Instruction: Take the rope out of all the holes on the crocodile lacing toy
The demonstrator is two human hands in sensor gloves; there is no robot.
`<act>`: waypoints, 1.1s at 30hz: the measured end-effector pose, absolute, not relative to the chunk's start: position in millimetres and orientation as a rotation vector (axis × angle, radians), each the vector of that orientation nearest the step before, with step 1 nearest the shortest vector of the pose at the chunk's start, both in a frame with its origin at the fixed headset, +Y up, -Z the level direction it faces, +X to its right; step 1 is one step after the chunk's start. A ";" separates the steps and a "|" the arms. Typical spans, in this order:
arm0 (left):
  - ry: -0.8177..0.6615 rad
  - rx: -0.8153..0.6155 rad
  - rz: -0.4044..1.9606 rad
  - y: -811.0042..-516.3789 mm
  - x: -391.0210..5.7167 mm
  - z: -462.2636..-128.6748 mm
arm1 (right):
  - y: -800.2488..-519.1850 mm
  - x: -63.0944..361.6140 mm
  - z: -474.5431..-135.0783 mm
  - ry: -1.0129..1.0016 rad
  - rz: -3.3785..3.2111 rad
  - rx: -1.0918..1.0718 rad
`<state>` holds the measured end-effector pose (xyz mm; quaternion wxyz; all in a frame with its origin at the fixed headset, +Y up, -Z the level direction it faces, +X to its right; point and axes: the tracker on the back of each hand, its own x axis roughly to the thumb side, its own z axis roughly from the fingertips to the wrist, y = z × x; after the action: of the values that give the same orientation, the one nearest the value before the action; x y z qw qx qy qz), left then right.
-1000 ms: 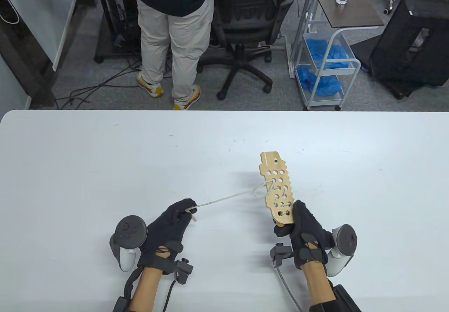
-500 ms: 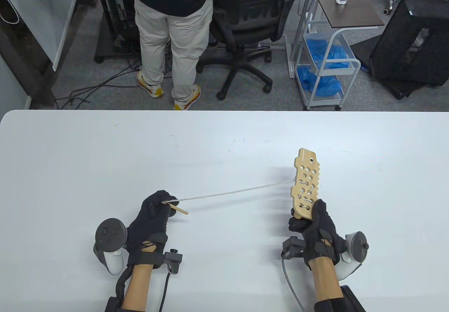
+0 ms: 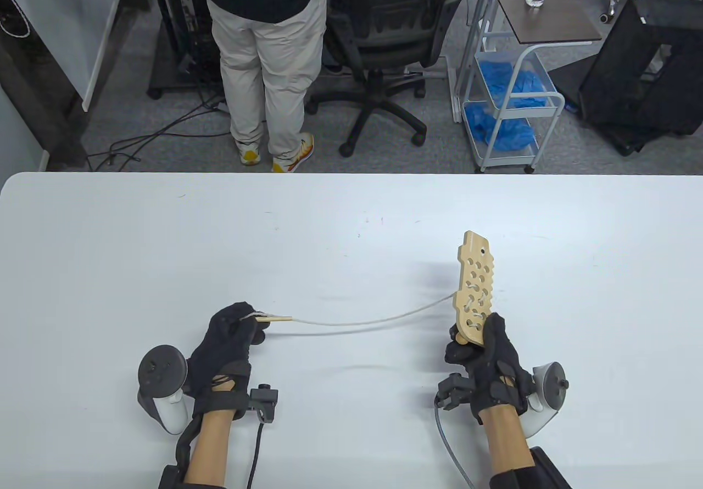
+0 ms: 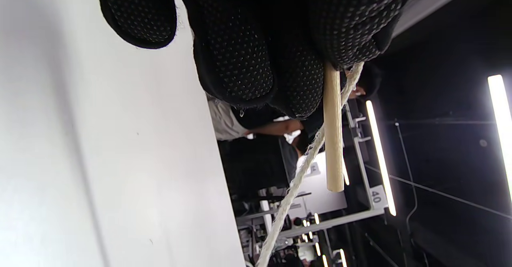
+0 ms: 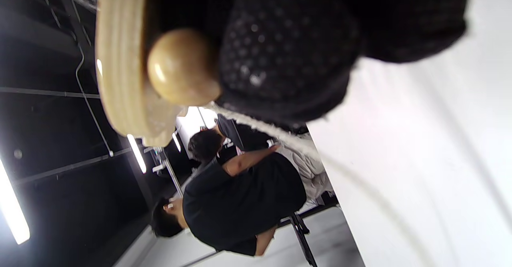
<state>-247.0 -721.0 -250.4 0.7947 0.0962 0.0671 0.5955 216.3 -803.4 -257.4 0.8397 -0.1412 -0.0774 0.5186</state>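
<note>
In the table view the crocodile lacing toy point(image 3: 475, 288) sits in the lower right of the frame, held up off the white table point(image 3: 165, 247) by its near end. Its long axis runs almost straight up the picture, leaning a little to the left at the top, so the far end points toward the table's back edge and the near end points at the person. It is a flat, pale wooden plank with notched sides, many round and oval holes through its face, and one small hole near the far tip. The right hand point(image 3: 489, 365) is closed around the near end, thumb on the face of the board. In the right wrist view the board's layered edge shows at the upper left, with a round wooden knob point(image 5: 182, 67) pressed against it beside the gloved fingers point(image 5: 288, 59).

The rope point(image 3: 373, 321) leaves the toy's left edge about midway along and sags in a shallow curve leftward across the lower middle of the frame. The left hand point(image 3: 228, 340), lower left, pinches the rope's end together with its wooden needle tip point(image 3: 276, 320), which points right. In the left wrist view the needle tip hangs down from the closed fingertips point(image 4: 240, 71), the twisted white rope crossing it
</note>
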 end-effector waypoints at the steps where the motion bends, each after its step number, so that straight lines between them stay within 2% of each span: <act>1: 0.126 0.204 1.271 -719.8 -242.1 -250.3 | -801.2 211.0 -257.5 -0.154 1.122 -0.276; 9: -0.026 0.129 1.210 -716.3 -203.3 -246.5 | -782.6 160.9 -249.9 -0.062 1.286 -0.099; 17: -0.086 0.065 1.270 -721.0 -188.3 -244.8 | -767.4 125.0 -244.2 0.027 1.374 0.127; 28: -0.115 -0.052 1.483 -730.0 -187.0 -247.2 | -767.0 110.7 -243.5 0.102 1.317 0.226; 33: -0.194 -0.199 1.641 -736.6 -181.1 -250.9 | -762.7 104.5 -242.2 0.121 1.284 0.292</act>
<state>-181.1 -736.6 -250.9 0.6732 -0.0884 -0.0863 0.7291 104.5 -762.7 -242.2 0.7892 0.1354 0.0562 0.5964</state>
